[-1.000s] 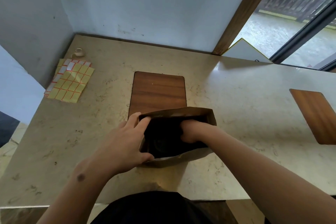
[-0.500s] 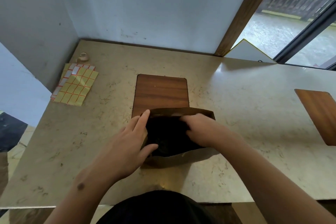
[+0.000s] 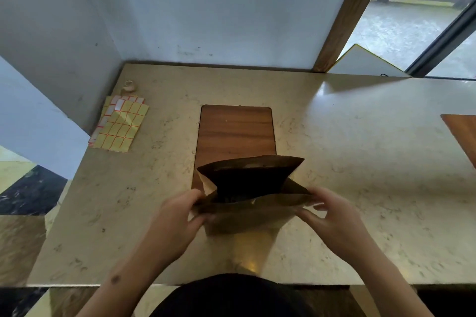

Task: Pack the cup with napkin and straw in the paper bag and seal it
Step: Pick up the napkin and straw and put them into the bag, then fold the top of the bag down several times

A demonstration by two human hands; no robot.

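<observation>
A brown paper bag [image 3: 247, 216] stands upright on the stone counter [image 3: 360, 162], partly on a wooden board [image 3: 235, 131]. Its mouth is open and dark inside; a small pale edge shows near the front rim, but the cup, napkin and straw cannot be made out. My left hand [image 3: 177, 221] pinches the left corner of the bag's near top edge. My right hand [image 3: 332, 221] pinches the right corner of the same edge. The near edge is stretched flat between both hands.
A yellow sheet of sticker labels [image 3: 119, 123] lies at the far left of the counter, with a small tape-like ring [image 3: 128, 86] behind it. Another wooden board [image 3: 462, 134] sits at the right edge. Walls close the back and left; an open doorway is at the right.
Both hands came out of the bag's mouth and moved apart to its top corners. The near edge of the bag is now pulled flat and the bag stands taller.
</observation>
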